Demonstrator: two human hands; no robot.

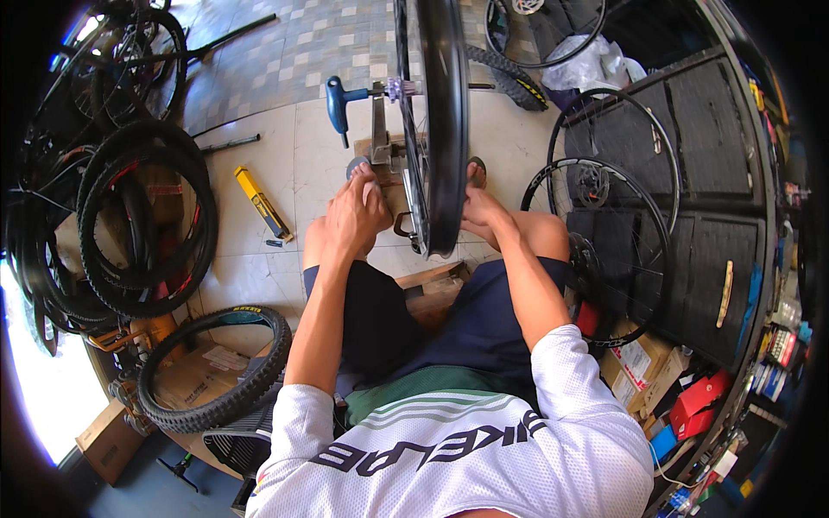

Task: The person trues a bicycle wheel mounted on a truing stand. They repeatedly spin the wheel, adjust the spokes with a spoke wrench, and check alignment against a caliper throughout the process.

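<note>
A bicycle wheel with a black rim (447, 129) stands upright, edge-on, in a metal truing stand (380, 129) between my legs. Level with the purple hub (400, 89), a blue-handled tool (338, 102) sticks out at the left. My left hand (356, 211) is left of the wheel, apart from the rim, over my lower leg. Its fingers are loosely bent and apart, with nothing visible in them. On the other side, my right hand (485, 208) is close against the lower rim. The rim hides its fingertips, so its grip does not show.
On the tiled floor at left lies a yellow box (262, 203). Black tyres (147, 216) are stacked beyond it, and a knobby tyre (216, 410) lies nearer me. More wheels (635, 164) lean against dark cabinets (717, 129) at right. A red box (698, 404) sits among clutter.
</note>
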